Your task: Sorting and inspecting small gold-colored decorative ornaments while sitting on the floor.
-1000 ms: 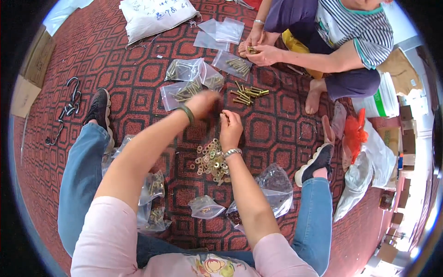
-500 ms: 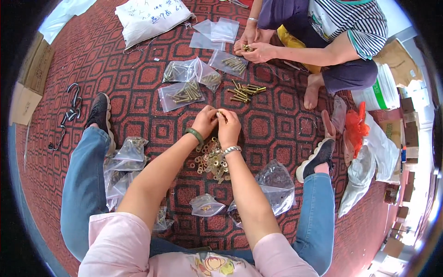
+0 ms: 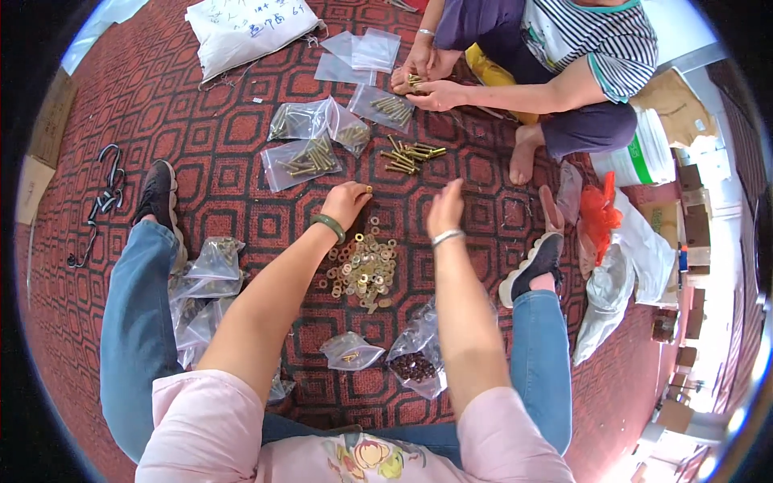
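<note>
My left hand (image 3: 346, 203) is closed in a pinch on a small gold-coloured washer (image 3: 369, 189), just beyond a loose pile of flat metal washers (image 3: 366, 270). Right of that pile, my right hand (image 3: 445, 211) is raised over the carpet, its fingers stretched out and slightly blurred, with nothing visible in them. Past my hands lies a small heap of gold-coloured bolts (image 3: 412, 154). Beside it are a clear bag of bolts (image 3: 304, 163) and another flat bag with bolts (image 3: 382, 107).
Across from me a person's hands (image 3: 427, 90) hold bolts. Nearer me lie a small bag with brass-coloured pieces (image 3: 352, 352) and a bag of dark small parts (image 3: 415, 366). Several filled bags (image 3: 211, 270) rest by my left leg. A white sack (image 3: 250, 36) lies far left.
My hands, together beyond the washer pile before, have parted. The right one has swung to the right, and the left has shifted slightly left with a washer in its fingertips.
</note>
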Available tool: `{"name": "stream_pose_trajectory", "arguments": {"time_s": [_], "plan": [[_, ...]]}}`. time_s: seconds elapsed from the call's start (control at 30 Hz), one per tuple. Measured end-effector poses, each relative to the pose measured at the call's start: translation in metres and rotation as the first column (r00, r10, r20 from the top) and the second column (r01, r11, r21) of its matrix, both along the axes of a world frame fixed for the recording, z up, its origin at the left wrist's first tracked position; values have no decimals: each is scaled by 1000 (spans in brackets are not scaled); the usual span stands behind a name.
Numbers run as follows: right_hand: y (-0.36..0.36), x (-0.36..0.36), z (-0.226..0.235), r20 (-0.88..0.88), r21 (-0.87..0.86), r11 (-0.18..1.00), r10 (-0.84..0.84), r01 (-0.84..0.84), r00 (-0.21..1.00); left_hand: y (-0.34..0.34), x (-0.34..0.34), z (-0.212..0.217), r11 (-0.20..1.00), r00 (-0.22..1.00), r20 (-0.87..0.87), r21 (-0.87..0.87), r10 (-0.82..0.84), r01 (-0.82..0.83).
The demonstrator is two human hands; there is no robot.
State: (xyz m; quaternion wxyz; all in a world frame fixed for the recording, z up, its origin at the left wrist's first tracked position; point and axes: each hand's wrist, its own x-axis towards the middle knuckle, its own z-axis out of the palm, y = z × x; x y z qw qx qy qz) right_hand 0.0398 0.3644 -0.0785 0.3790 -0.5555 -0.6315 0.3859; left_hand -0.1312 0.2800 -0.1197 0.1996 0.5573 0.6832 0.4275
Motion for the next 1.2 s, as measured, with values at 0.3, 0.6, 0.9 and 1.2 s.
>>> {"name": "stream_pose_trajectory", "arguments": {"time_s": [0.3,0.6,0.9,1.2], "plan": [[-174,-45,-51,161,21,998,47,-51,986,-1,-6,-3,1000,1000,-16,-6,-2,2],[-185,-59,-55,258,-7,991,130,-133,957,-2,-4,-3,998,999,-34,59,15,-13],[-172,-40,-54,339,25,986,147,-165,929,-2,-4,-11,999,999,-44,53,-10,12],[10,27,19,430,118,958,190,-263,883,2,-7,-11,983,997,-64,183,37,-25]]}}
